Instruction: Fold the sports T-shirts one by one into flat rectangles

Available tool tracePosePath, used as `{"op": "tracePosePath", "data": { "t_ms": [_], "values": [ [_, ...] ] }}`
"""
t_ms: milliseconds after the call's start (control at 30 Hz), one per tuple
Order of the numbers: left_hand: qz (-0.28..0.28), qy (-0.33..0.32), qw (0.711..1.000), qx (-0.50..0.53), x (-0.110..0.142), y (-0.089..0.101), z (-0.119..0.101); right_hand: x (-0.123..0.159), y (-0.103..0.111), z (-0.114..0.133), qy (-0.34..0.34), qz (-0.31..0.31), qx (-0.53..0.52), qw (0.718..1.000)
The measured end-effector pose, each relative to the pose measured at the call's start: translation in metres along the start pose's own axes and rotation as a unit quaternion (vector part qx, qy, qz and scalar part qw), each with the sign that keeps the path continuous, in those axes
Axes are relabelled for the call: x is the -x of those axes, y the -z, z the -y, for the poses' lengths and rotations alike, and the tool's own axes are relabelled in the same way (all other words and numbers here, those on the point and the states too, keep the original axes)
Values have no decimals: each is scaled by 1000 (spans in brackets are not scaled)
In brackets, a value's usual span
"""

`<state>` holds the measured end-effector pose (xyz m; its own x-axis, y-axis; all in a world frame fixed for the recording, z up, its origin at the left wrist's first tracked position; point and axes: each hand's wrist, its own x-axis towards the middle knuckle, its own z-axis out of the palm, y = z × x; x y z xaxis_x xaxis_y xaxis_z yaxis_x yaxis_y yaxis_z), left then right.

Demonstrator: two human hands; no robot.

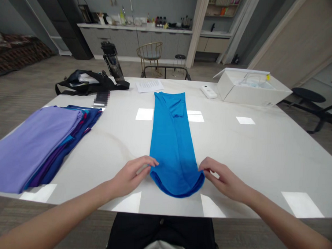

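Observation:
A blue T-shirt [172, 139] lies folded into a long narrow strip on the white table, with a sleeve turned in near its far end. Its curved hem is at the near end and lifts a little off the table. My left hand [132, 174] pinches the left edge close to the hem, thumb and fingers closing on the cloth. Across from it, my right hand [221, 176] pinches the right edge at about the same height. The cloth between the fingertips is mostly hidden.
A stack of folded clothes [38, 144], lavender on top, lies on the table's left. Farther back are a black bag [85, 82], a black bottle [113, 61], a paper sheet [149, 86], a white device [208, 92] and an open white box [250, 89].

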<state>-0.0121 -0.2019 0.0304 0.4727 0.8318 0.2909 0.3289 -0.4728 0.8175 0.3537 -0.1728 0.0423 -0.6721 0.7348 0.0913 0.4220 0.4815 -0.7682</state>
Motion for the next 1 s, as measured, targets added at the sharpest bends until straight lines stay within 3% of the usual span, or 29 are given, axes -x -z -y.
{"op": "tracePosePath", "data": {
  "t_ms": [100,200,267,333,433,567,667,767,900,1000],
  "values": [
    [-100,105,980,139,-62,9,11,-60,24,-17,-52,-124,-94,986],
    [-177,215,921,273,-129,16,47,-127,41,-56,-128,-200,-167,957],
    [-165,310,870,347,-164,19,77,-165,46,-87,-202,-198,-134,950],
    [-140,381,839,362,-186,19,104,-190,46,-112,-270,-164,-27,948],
    [-142,434,837,303,-199,18,128,-207,40,-131,-302,-140,115,936],
    [-155,399,878,215,-198,16,137,-206,33,-131,-292,-135,172,931],
    [-155,313,914,209,-195,18,135,-203,36,-126,-249,-161,111,949],
    [-170,222,930,236,-204,28,129,-209,51,-122,-175,-225,37,958],
    [-228,168,912,295,-254,57,131,-252,85,-123,-112,-295,-15,949],
    [-221,194,886,358,-309,80,156,-307,111,-141,-109,-340,-7,934]
  ]
}}
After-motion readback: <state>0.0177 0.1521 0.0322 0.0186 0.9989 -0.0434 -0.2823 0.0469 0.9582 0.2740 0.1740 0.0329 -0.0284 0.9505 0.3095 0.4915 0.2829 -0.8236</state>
